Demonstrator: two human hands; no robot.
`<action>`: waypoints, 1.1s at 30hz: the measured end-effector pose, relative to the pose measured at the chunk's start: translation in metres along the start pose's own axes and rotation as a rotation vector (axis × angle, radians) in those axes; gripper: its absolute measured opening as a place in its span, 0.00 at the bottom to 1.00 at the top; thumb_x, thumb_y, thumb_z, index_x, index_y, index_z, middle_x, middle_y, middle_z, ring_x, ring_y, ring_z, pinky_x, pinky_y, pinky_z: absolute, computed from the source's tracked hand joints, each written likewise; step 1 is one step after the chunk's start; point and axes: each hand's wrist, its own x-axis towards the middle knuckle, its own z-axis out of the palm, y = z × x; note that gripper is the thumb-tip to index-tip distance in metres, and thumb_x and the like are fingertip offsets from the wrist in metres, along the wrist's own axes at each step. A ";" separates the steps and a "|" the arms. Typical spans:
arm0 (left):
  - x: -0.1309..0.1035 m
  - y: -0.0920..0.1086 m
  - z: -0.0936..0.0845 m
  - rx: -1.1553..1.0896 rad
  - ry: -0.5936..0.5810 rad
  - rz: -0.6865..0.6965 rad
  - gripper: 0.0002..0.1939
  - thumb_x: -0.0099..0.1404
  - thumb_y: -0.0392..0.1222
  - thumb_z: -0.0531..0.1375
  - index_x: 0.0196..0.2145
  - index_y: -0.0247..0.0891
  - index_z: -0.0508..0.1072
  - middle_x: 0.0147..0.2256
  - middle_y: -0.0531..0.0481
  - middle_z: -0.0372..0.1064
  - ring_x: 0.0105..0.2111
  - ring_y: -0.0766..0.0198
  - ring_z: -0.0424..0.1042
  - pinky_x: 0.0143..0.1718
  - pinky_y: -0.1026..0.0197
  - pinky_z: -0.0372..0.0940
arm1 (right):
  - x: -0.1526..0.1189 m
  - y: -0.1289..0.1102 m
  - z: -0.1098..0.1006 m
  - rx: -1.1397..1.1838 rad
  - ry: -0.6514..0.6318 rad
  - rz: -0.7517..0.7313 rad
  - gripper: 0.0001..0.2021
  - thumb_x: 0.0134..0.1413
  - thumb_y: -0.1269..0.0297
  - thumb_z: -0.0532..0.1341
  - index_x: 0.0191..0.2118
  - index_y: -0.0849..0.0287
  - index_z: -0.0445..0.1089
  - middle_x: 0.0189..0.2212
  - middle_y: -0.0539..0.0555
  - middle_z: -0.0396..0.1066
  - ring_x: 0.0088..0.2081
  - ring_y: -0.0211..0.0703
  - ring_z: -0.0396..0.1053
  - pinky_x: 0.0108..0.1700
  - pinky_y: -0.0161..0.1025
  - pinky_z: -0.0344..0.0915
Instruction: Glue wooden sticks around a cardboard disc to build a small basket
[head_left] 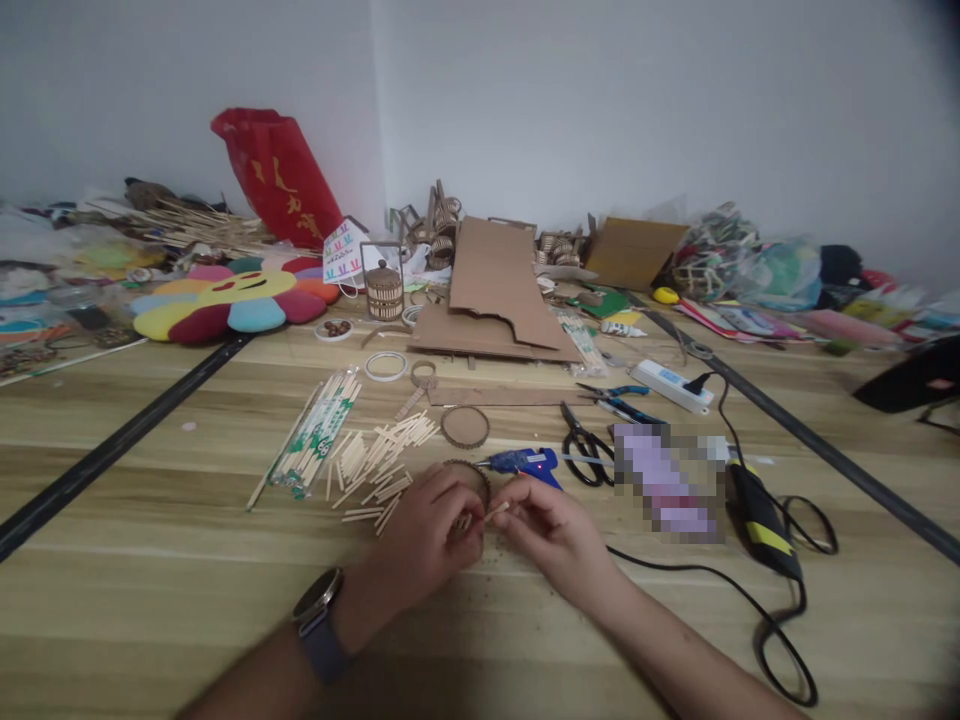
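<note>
My left hand (427, 530), with a watch on the wrist, is closed around a thin dark ring (478, 475) and some short pale sticks partly hidden by its fingers. Just to its right, my right hand (551, 535) pinches a short wooden stick (496, 512) between thumb and forefinger, close to the ring. Another round ring (465, 445) lies on the table beyond my hands. A blue glue gun (525, 462) rests right behind my right hand. Loose short sticks (386, 445) are scattered beyond and left of my left hand.
Packaged sticks (319, 430) lie on the left. Black scissors (585, 445), pliers (626, 392), a white power strip (671, 386) and a black cable (697, 570) are on the right. Cardboard (495, 280), a small lidded basket (385, 292) and a flower cushion (240, 300) stand farther back.
</note>
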 end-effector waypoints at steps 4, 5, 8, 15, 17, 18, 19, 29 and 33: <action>0.000 -0.012 -0.005 -0.007 -0.085 -0.020 0.03 0.69 0.39 0.57 0.40 0.40 0.69 0.41 0.46 0.72 0.45 0.55 0.70 0.48 0.52 0.66 | 0.003 0.008 -0.001 -0.094 -0.007 -0.040 0.06 0.60 0.62 0.60 0.34 0.56 0.70 0.28 0.51 0.73 0.29 0.39 0.69 0.32 0.34 0.65; 0.000 -0.016 -0.006 0.018 -0.093 -0.045 0.10 0.67 0.43 0.61 0.44 0.40 0.68 0.46 0.44 0.71 0.49 0.52 0.69 0.52 0.48 0.64 | 0.004 0.012 -0.001 -0.112 -0.018 -0.033 0.05 0.59 0.62 0.59 0.34 0.56 0.70 0.27 0.51 0.72 0.29 0.39 0.69 0.31 0.34 0.65; -0.003 -0.033 -0.005 0.105 -0.150 -0.157 0.40 0.54 0.50 0.72 0.59 0.42 0.60 0.60 0.37 0.62 0.61 0.41 0.61 0.61 0.38 0.57 | 0.004 0.023 0.001 -0.157 -0.088 -0.020 0.04 0.59 0.64 0.58 0.34 0.55 0.69 0.26 0.50 0.71 0.28 0.40 0.68 0.30 0.34 0.64; -0.009 -0.050 0.006 0.111 -0.329 -0.196 0.55 0.48 0.35 0.74 0.67 0.43 0.48 0.66 0.33 0.54 0.66 0.40 0.55 0.64 0.36 0.54 | 0.003 0.033 0.008 -0.240 -0.177 -0.051 0.04 0.57 0.71 0.58 0.33 0.56 0.68 0.27 0.50 0.69 0.28 0.40 0.67 0.30 0.34 0.61; -0.009 -0.050 0.008 0.094 -0.315 -0.212 0.55 0.48 0.33 0.73 0.67 0.44 0.48 0.67 0.34 0.53 0.66 0.40 0.55 0.64 0.36 0.54 | 0.004 0.033 0.009 -0.258 -0.185 -0.068 0.04 0.57 0.71 0.58 0.34 0.56 0.68 0.28 0.51 0.69 0.29 0.41 0.67 0.30 0.34 0.61; -0.009 -0.051 0.009 0.086 -0.309 -0.218 0.55 0.48 0.32 0.72 0.67 0.44 0.48 0.67 0.34 0.53 0.66 0.41 0.55 0.65 0.36 0.54 | 0.004 0.033 0.009 -0.263 -0.189 -0.078 0.04 0.57 0.72 0.58 0.34 0.57 0.69 0.29 0.51 0.69 0.30 0.41 0.67 0.31 0.34 0.61; -0.009 -0.052 0.009 0.078 -0.304 -0.220 0.54 0.48 0.32 0.72 0.67 0.44 0.49 0.67 0.34 0.53 0.66 0.41 0.55 0.65 0.36 0.54 | 0.005 0.032 0.009 -0.265 -0.196 -0.085 0.04 0.57 0.72 0.58 0.35 0.57 0.69 0.30 0.51 0.70 0.31 0.41 0.67 0.31 0.34 0.61; -0.010 -0.056 0.010 0.033 -0.313 -0.227 0.52 0.52 0.32 0.71 0.67 0.45 0.49 0.67 0.35 0.53 0.67 0.44 0.54 0.65 0.37 0.54 | 0.007 0.029 0.010 -0.304 -0.237 -0.093 0.05 0.59 0.73 0.57 0.35 0.57 0.68 0.32 0.53 0.72 0.35 0.43 0.70 0.36 0.36 0.63; -0.010 -0.056 0.011 0.018 -0.310 -0.235 0.52 0.52 0.32 0.71 0.68 0.45 0.49 0.67 0.36 0.53 0.67 0.44 0.54 0.65 0.37 0.54 | 0.007 0.030 0.010 -0.334 -0.239 -0.102 0.06 0.60 0.74 0.57 0.35 0.57 0.68 0.32 0.53 0.72 0.35 0.43 0.70 0.35 0.36 0.63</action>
